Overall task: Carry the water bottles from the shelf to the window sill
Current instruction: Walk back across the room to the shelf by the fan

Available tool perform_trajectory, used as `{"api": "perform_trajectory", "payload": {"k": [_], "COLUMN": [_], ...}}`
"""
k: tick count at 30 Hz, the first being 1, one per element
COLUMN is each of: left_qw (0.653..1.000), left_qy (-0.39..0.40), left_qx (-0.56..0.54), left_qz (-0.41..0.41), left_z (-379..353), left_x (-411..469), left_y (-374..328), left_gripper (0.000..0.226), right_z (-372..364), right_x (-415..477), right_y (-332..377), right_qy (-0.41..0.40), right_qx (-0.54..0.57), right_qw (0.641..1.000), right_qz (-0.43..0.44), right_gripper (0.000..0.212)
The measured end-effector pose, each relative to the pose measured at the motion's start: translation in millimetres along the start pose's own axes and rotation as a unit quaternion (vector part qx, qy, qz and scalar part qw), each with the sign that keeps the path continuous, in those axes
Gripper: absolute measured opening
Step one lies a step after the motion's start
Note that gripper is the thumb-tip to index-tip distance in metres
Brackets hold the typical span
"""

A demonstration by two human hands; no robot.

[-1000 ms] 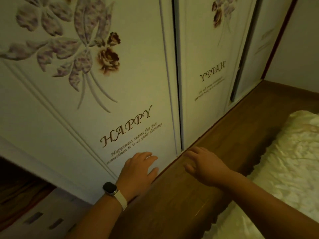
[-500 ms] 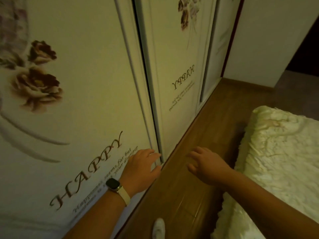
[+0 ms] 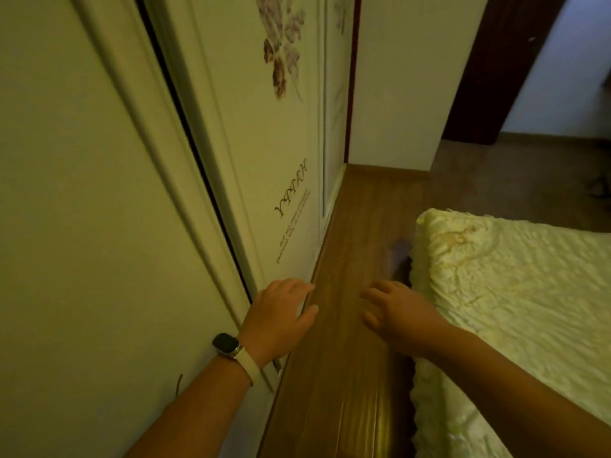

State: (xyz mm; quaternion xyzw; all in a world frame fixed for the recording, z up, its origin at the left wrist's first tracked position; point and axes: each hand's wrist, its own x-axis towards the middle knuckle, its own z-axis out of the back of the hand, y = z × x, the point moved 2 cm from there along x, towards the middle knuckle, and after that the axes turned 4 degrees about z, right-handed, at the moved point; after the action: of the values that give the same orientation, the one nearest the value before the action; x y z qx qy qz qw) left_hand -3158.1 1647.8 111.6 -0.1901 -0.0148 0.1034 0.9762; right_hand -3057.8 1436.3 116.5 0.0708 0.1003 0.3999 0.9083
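Note:
No water bottle, shelf or window sill is in view. My left hand, with a watch on its wrist, hovers by the lower edge of a white sliding wardrobe door, fingers apart and holding nothing. My right hand is held out over the wooden floor, fingers spread and empty, close to the corner of the bed.
White wardrobe doors with flower prints and lettering run along the left. A bed with a pale yellow quilt fills the right. A narrow strip of wooden floor lies between them. A dark doorway opens at the far right.
The view has swung to the right along the wardrobe, bringing the doorway and more of the bed into sight. Both hands stay held out and empty, now past the door seam.

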Motion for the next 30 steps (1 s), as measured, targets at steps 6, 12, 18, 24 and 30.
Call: {"api": "perform_trajectory", "payload": {"k": [6, 12, 18, 24, 30], "left_qw": [0.998, 0.995, 0.993, 0.992, 0.990], "left_qy": [0.020, 0.044, 0.049, 0.025, 0.030], "left_qx": [0.032, 0.056, 0.067, 0.072, 0.061], "left_qz": [-0.051, -0.064, -0.087, -0.105, -0.121], "left_z": [-16, -34, -36, -32, -38], "left_x": [89, 199, 315, 397, 467], "left_y": [-15, -41, -95, -126, -133], "left_gripper": [0.060, 0.055, 0.049, 0.048, 0.048], "right_z": [15, 24, 65, 113, 115], "right_x": [32, 97, 148, 192, 242], "right_y": [-63, -153, -251, -318, -355], "right_qy": [-0.020, -0.033, -0.039, -0.083, -0.067], "right_qx": [0.015, 0.046, 0.051, 0.056, 0.045], "right_qw": [0.998, 0.996, 0.995, 0.993, 0.995], "right_qz": [-0.050, -0.065, -0.070, -0.068, -0.066], "right_gripper": [0.053, 0.053, 0.049, 0.049, 0.048]}}
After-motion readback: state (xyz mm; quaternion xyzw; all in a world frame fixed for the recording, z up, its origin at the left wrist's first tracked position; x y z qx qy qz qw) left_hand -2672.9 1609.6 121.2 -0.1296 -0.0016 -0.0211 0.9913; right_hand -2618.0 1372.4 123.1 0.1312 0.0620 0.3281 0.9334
